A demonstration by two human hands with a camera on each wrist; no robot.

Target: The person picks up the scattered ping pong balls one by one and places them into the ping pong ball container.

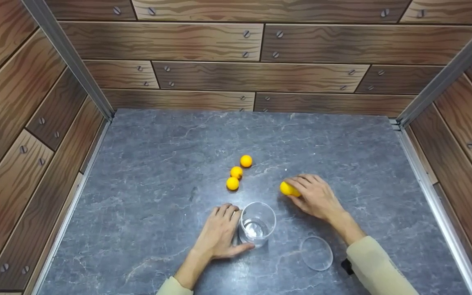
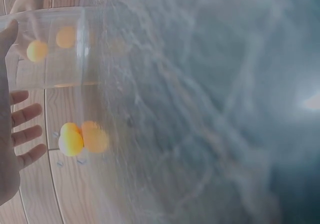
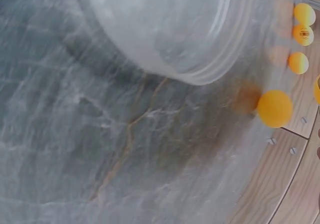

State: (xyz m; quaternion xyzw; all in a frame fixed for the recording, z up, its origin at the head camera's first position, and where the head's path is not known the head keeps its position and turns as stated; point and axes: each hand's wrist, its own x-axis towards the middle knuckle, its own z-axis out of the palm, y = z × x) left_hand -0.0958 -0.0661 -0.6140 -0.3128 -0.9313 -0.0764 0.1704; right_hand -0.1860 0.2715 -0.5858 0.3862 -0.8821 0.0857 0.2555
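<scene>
A clear open cup (image 1: 258, 225) stands upright on the table. My left hand (image 1: 218, 232) rests beside it, the thumb along its near side and the fingers (image 2: 31, 115) fairly straight and spread. In the head view my right hand (image 1: 314, 196) is to the right of the cup, thumb and fingertips pinching an orange ball (image 2: 37, 50) that is partly hidden. Another orange ball (image 3: 275, 108) lies on the table close by. Three more balls, a near one (image 1: 232, 183), a middle one (image 1: 236, 172) and a far one (image 1: 246, 161), form a slanting row beyond the cup.
A clear round lid or disc (image 1: 317, 253) lies right of the cup, near the right sleeve (image 1: 377, 262). The grey marbled tabletop (image 1: 158, 164) is bounded by wood-patterned walls (image 1: 211, 41) and metal rails (image 1: 436, 205) at the sides.
</scene>
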